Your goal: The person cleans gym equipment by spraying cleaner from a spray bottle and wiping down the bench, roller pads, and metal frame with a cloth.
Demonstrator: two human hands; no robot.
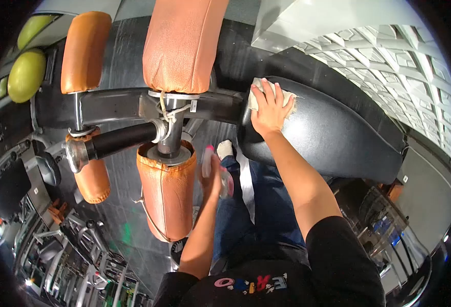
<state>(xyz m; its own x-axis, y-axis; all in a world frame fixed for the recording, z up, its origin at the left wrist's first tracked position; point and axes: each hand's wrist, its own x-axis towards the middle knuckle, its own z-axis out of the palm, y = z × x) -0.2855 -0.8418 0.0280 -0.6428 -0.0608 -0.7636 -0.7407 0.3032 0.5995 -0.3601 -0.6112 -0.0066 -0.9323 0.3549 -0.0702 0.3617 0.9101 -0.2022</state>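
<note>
Pressed onto the near left end of a black padded bench seat (328, 128) is a pale cloth (256, 102), under my right hand (269, 113). The fingers lie over the cloth and hold it against the pad. Lower down, my left hand (213, 176) is wrapped around a clear plastic bottle (207, 161) with pink parts, partly hidden by the hand. That hand is beside a lower orange padded roller (166, 197), above my legs.
A large upper roller (182, 46) and a smaller roller (86, 51) sit on the machine's black frame (118, 105). A black-gripped handle (123, 139) sticks out left. White lattice (389, 66) stands at upper right; gym equipment (92, 256) fills the lower left.
</note>
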